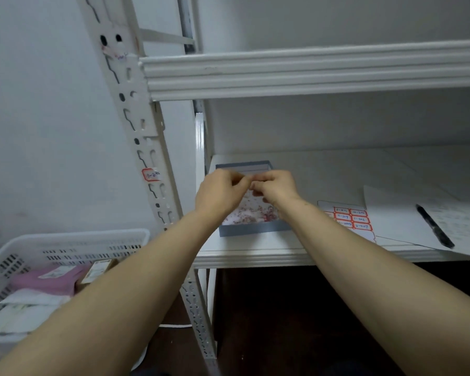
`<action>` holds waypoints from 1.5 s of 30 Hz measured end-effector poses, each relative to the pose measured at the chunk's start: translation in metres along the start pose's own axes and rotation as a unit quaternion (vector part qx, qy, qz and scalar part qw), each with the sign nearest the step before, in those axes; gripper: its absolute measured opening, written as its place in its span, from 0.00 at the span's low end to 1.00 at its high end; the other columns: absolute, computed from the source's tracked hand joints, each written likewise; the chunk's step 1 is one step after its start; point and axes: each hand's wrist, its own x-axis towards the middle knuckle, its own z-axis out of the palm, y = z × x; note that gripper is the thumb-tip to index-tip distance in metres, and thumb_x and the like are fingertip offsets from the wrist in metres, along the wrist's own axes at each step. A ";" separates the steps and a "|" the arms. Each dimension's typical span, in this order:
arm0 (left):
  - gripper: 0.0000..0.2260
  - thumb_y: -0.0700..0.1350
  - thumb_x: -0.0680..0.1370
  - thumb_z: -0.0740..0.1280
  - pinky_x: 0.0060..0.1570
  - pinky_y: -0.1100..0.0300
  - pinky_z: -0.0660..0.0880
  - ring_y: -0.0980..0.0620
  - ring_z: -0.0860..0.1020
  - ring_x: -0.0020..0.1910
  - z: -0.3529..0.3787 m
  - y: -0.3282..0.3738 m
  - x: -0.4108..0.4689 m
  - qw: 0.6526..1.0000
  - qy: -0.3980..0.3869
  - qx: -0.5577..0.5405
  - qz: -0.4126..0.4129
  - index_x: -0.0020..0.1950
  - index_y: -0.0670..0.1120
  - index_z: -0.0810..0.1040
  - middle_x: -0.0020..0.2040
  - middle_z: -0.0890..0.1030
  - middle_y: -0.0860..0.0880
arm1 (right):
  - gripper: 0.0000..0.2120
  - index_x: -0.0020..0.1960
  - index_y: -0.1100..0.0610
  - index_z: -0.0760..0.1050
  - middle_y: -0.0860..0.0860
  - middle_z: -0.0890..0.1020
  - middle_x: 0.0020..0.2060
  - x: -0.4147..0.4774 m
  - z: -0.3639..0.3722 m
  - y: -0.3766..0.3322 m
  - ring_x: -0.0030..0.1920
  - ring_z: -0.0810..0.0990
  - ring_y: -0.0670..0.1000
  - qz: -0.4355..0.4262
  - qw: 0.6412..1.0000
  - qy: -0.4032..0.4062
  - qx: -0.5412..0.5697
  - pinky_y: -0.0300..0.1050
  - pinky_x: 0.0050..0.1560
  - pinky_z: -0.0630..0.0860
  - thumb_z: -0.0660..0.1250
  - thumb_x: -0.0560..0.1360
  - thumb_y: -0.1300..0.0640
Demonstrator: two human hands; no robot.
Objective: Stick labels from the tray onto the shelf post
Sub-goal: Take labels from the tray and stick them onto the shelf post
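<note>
Pinching together above the tray (251, 229), the left hand (219, 194) and right hand (276, 187) meet fingertip to fingertip, each grip nearly closed on something small between them, probably a label; it is too blurred to confirm. The tray sits on the shelf (337, 169), just right of the post (144, 137), which already carries one label (151, 175). Risks, as judged: a peeled label may curl and stick to a finger or itself, tear at the backing, or drop among the scraps in the tray.

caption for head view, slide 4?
Both hands pinch a label above the tray; one label already on the post.
</note>
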 end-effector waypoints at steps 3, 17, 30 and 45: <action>0.09 0.51 0.77 0.64 0.39 0.62 0.72 0.55 0.76 0.38 -0.023 -0.007 -0.022 0.995 0.086 -0.023 0.044 0.44 0.48 0.81 0.37 0.79 0.54 | 0.09 0.51 0.61 0.79 0.53 0.81 0.39 -0.013 0.016 -0.013 0.39 0.79 0.50 -0.015 1.000 -0.017 0.008 0.37 0.35 0.72 0.65 0.74 0.67; 0.36 0.47 0.74 0.69 0.62 0.60 0.65 0.50 0.67 0.69 -0.102 -0.073 -0.042 0.969 0.186 -0.120 -0.107 0.76 0.44 0.55 0.71 0.67 0.46 | 0.25 0.71 0.61 0.63 0.57 0.73 0.65 -0.053 0.100 -0.064 0.65 0.73 0.53 -0.131 0.980 -0.139 -0.056 0.44 0.67 0.69 0.63 0.76 0.66; 0.04 0.43 0.73 0.68 0.43 0.58 0.75 0.49 0.78 0.43 -0.112 -0.082 -0.026 0.984 0.136 -0.107 -0.043 0.47 0.48 0.78 0.44 0.82 0.48 | 0.17 0.59 0.62 0.75 0.58 0.81 0.55 -0.048 0.114 -0.070 0.55 0.80 0.56 -0.204 0.960 -0.161 -0.104 0.52 0.59 0.77 0.69 0.71 0.66; 0.09 0.44 0.73 0.66 0.43 0.46 0.75 0.41 0.77 0.42 -0.102 -0.082 -0.026 0.981 0.184 -0.040 -0.045 0.46 0.39 0.75 0.42 0.80 0.42 | 0.15 0.59 0.57 0.75 0.55 0.82 0.53 -0.034 0.122 -0.057 0.53 0.80 0.55 -0.239 0.953 -0.126 -0.140 0.54 0.57 0.77 0.69 0.72 0.62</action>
